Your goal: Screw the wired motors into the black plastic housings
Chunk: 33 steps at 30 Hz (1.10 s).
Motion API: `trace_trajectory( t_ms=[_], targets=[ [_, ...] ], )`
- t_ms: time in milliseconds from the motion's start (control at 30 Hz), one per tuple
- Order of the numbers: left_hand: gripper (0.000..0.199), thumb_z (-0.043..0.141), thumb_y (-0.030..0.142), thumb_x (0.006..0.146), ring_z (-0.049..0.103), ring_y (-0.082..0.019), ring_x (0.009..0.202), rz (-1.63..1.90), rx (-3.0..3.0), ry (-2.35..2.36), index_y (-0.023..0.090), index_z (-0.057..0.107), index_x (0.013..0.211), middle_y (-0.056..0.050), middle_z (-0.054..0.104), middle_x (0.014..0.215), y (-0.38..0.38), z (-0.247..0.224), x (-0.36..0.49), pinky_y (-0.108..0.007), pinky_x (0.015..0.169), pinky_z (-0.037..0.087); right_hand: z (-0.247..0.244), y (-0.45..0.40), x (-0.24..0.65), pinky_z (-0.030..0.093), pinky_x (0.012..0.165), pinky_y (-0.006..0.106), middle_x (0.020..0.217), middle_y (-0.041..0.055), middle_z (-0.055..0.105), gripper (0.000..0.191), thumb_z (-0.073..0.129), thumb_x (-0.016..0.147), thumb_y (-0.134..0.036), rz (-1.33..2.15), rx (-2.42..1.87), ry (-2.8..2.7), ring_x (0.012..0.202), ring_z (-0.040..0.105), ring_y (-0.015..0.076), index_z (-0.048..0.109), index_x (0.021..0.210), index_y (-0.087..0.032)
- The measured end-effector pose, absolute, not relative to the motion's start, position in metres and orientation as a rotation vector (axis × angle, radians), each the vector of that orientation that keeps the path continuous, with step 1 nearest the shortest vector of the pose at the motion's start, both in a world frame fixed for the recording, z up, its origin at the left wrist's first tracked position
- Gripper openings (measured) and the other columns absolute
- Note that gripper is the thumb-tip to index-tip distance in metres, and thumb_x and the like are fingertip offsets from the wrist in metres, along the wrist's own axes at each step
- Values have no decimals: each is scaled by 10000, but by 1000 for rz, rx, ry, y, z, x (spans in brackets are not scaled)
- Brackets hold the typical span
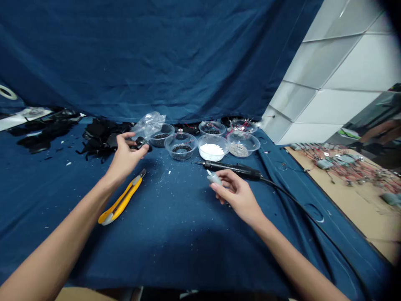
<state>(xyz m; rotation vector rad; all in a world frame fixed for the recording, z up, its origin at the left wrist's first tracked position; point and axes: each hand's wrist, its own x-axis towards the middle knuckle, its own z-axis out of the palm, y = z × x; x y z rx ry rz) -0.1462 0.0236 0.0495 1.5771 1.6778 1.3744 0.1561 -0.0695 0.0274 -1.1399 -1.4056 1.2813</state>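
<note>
My left hand [127, 156] pinches a small round black part [143, 143] between thumb and fingers, raised at the left near the bowls. In my right hand [233, 192] is a small grey cylinder with a white tip [214, 178], gripped by thumb and fingertips, tip pointing up and left. Just behind that hand lies a black electric screwdriver [238, 169], its bit pointing left. A yellow-and-grey hand tool [123, 200] rests on the blue cloth [175, 234], close to my left forearm.
Clear plastic bowls stand at the back: one with white pieces [213, 156], one with grey bits [243, 146], several with dark parts or red wires. Black parts [102, 136] are heaped at left. The screwdriver's cable [297, 200] runs right, beside a board of wired parts [341, 167].
</note>
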Motion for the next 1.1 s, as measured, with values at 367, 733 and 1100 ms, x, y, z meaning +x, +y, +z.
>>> trace_trajectory(
  t_ms=[367,733,1100],
  targets=[
    [175,535,219,930,666,-268,963,1128,411,752,65,596,988,-192,652,1031,-43,38,-21,-364,829,571,18,-72,134,484,572,245,749,9,607,361,650,815,-424,1027,-1245,-1503,559,532,88,684,1082,-183],
    [231,691,249,841,604,-147,911,1097,612,758,153,631,1042,-60,625,1018,-46,13,-21,-283,848,507,17,-69,140,511,639,249,840,25,633,287,626,853,-336,783,-1306,-1650,662,594,110,699,1091,-193],
    [303,513,427,937,558,-139,778,944,965,808,165,566,1080,-40,574,904,-45,0,-27,-242,658,469,11,-70,146,529,747,276,969,93,579,380,536,905,-172,253,-1116,-2071,822,580,144,573,1279,-113]
  ],
)
